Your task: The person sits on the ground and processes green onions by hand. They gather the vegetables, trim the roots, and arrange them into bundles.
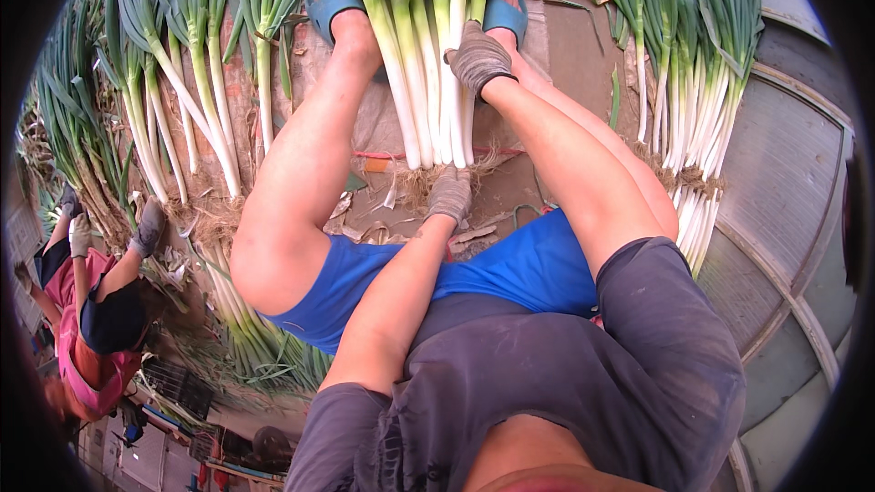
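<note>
A bunch of large green onions (432,82) lies between my legs, white stems and roots towards me, green leaves pointing away. My right hand (478,58), in a grey knit glove, is closed around stems on the bunch's right side, its thumb across them. My left hand (451,195), gloved alike, is at the root ends, with its fingers against the stem bases. The fingertips are partly hidden among the roots (413,184), so its grip is unclear.
More green onions lie to the left (198,82) and in a dense row at right (683,102). Another person (96,307) sits at far left, near a dark crate (178,386). Dry peelings (369,208) litter the ground sheet. Translucent panels (779,178) border the right side.
</note>
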A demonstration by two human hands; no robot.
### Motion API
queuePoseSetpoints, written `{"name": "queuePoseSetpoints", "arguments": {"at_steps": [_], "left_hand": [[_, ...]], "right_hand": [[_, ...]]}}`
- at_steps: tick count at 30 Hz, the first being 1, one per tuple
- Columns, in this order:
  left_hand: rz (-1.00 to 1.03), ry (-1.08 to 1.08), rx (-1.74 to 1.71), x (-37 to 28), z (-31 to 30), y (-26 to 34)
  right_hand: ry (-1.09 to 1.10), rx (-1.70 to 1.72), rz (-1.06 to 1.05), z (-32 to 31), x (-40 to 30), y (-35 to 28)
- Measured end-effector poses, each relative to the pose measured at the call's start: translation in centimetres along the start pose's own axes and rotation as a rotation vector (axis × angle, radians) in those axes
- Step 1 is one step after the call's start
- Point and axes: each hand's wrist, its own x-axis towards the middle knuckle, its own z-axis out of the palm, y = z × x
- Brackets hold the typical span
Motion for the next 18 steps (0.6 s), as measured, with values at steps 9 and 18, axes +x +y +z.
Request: {"name": "queuePoseSetpoints", "arguments": {"at_steps": [9,18], "left_hand": [[-0.034,-0.028,-0.432,-0.8,-1.0,0.2],[0.046,0.032,-0.299,0.6,1.1,-0.2]], "right_hand": [[0.370,-0.340,-0.179,-5.8,-5.5,-3.1],[-0.679,0.155,-0.768,-13.6,-29.7,-17.4]]}}
